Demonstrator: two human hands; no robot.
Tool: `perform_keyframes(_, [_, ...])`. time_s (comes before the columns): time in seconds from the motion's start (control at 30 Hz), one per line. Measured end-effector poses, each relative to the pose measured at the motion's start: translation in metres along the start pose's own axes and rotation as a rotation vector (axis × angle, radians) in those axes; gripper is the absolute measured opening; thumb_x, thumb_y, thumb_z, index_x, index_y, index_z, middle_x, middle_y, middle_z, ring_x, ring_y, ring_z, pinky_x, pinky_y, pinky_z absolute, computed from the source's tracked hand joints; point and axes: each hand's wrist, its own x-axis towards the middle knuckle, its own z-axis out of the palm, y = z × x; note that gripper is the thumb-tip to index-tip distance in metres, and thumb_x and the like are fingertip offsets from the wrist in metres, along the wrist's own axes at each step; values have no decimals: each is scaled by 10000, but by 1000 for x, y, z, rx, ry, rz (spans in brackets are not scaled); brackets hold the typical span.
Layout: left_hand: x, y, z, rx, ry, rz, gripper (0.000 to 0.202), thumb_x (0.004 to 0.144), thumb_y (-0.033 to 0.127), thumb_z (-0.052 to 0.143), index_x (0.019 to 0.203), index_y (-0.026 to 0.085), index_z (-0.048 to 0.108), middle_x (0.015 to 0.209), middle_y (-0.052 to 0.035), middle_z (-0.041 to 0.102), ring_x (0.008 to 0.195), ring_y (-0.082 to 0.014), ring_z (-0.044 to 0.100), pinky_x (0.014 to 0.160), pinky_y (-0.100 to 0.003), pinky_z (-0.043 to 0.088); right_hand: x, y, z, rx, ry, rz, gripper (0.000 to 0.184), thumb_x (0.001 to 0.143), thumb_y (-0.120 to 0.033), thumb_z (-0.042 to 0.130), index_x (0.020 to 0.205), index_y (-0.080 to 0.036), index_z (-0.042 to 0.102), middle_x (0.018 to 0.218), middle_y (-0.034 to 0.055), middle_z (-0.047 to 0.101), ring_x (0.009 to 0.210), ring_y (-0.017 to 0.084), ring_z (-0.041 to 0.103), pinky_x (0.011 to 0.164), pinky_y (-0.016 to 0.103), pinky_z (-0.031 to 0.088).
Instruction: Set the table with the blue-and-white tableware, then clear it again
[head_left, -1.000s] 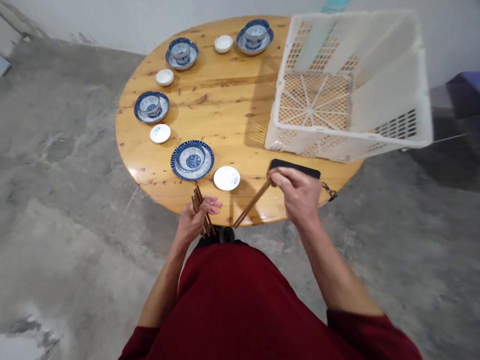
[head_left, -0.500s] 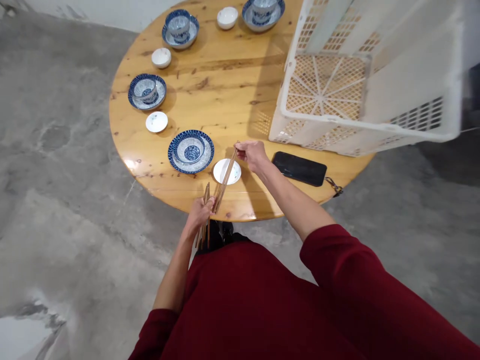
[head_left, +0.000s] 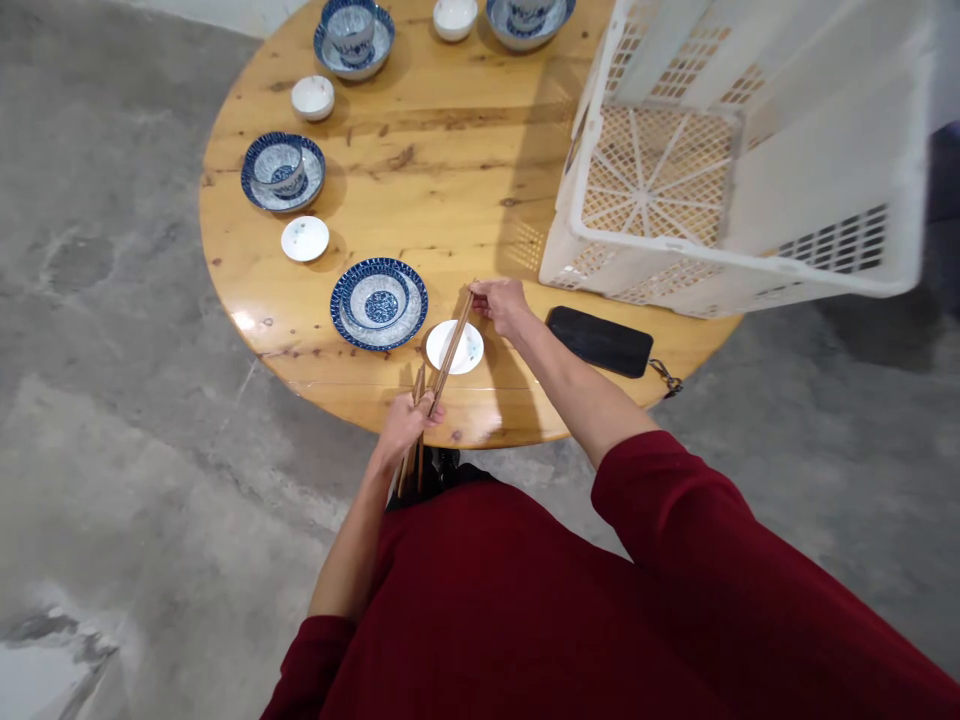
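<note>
Several wooden chopsticks (head_left: 409, 462) are bunched in my left hand (head_left: 405, 424), closed at the table's near edge. My right hand (head_left: 499, 303) pinches the far ends of a pair of chopsticks (head_left: 454, 345), which slants over a small white dish (head_left: 466, 350). The near ends of that pair meet the fingers of my left hand; whether those fingers grip them I cannot tell. Left of the dish, a patterned blue-and-white bowl (head_left: 380, 300) sits on a blue-rimmed plate (head_left: 344, 325).
A large white plastic crate (head_left: 652, 240) stands on the right of the round wooden table (head_left: 420, 190). A black phone (head_left: 600, 341) with a strap (head_left: 664, 377) lies before it. More bowls on plates (head_left: 283, 172) and small white bowls (head_left: 313, 98) follow the table's left and far rim.
My left hand has shifted slightly to the right, closer to the near ends of the slanted pair. My right hand keeps its pinch almost in place. The view has moved a little.
</note>
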Motion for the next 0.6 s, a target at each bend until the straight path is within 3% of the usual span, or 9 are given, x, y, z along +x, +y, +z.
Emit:
perform_keyframes(0.17, [6,-1,-2,22,-5,4,388,867,503,636,764,132,681,743,-94,734,620,-162,674,643,-309,586,2,-2,0,-21,-3,8,194,779,-97,685,633,-164,576,520,-25,577,459,63,520,440,145,425])
perform_keyframes(0.6, [8,1,-8,54,-16,6,423,851,554,647,858,133,690,775,-90,752,673,-182,698,642,-303,580,-5,0,-1,-35,-27,-23,228,776,-89,664,592,-172,556,496,-22,559,446,66,490,411,152,395])
